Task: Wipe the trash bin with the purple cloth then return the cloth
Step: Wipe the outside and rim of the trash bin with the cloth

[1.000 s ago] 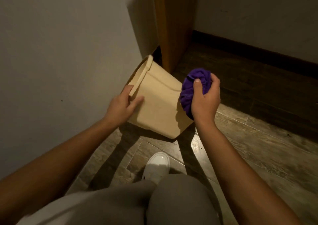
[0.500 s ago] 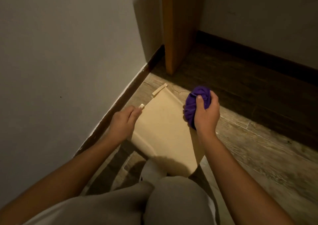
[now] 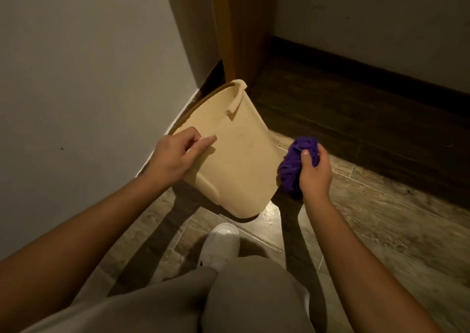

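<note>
A beige plastic trash bin (image 3: 236,159) is tipped over above the floor, its open rim pointing away toward the wall corner and its base toward me. My left hand (image 3: 175,158) grips its left side near the rim. My right hand (image 3: 314,173) is closed around a bunched purple cloth (image 3: 295,167), which sits just off the bin's right side; I cannot tell whether it touches the bin.
A pale wall (image 3: 89,65) runs close on the left with a dark skirting. A wooden door frame (image 3: 244,27) stands behind the bin. Wood-look floor (image 3: 368,218) spreads to the right. My white shoe (image 3: 220,243) and grey trouser leg are below the bin.
The bin has turned in my left hand, its rim now swung up toward the corner. My right hand with the cloth has slid off the bin's face to its right side.
</note>
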